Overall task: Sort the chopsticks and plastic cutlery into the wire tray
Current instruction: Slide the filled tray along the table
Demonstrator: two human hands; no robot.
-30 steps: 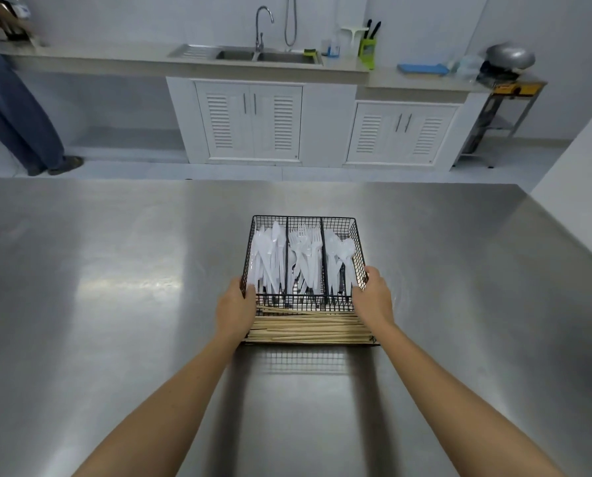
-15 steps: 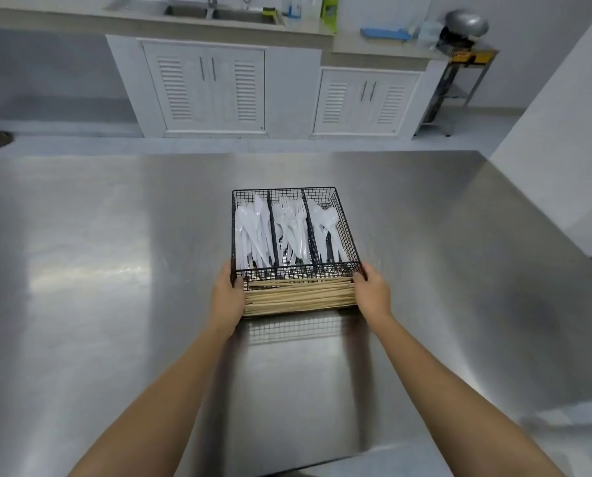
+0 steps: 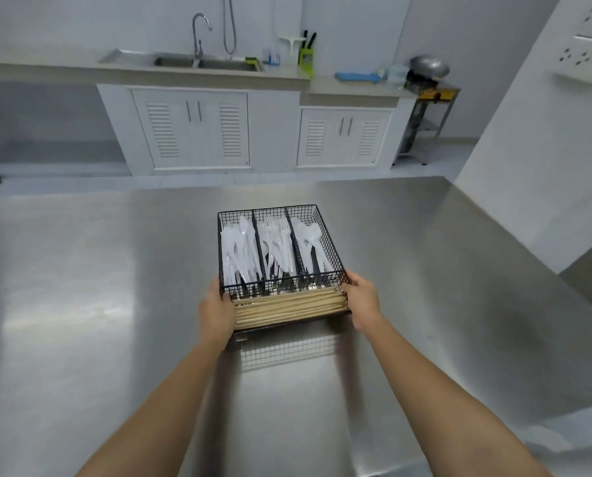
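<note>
Wire tray [image 3: 317, 215] sits mid-surface [image 3: 81, 287], the person's left hand [image 3: 217, 313] and right hand [image 3: 361, 301] each closed on a near corner. Chopsticks [image 3: 287, 308] fill the front slot; white plastic cutlery [image 3: 274, 246] fills the three rear slots. Likely light and rigid, but the contents lie loose. Best grip: both side rims, kept level so nothing slides.

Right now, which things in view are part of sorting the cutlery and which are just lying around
Part of the job:
wire tray
chopsticks in the near compartment
white plastic cutlery in the three far compartments
left hand and right hand, gripping the tray's sides

Just lying about:
sink
green knife block
blue tray
metal wok
</note>
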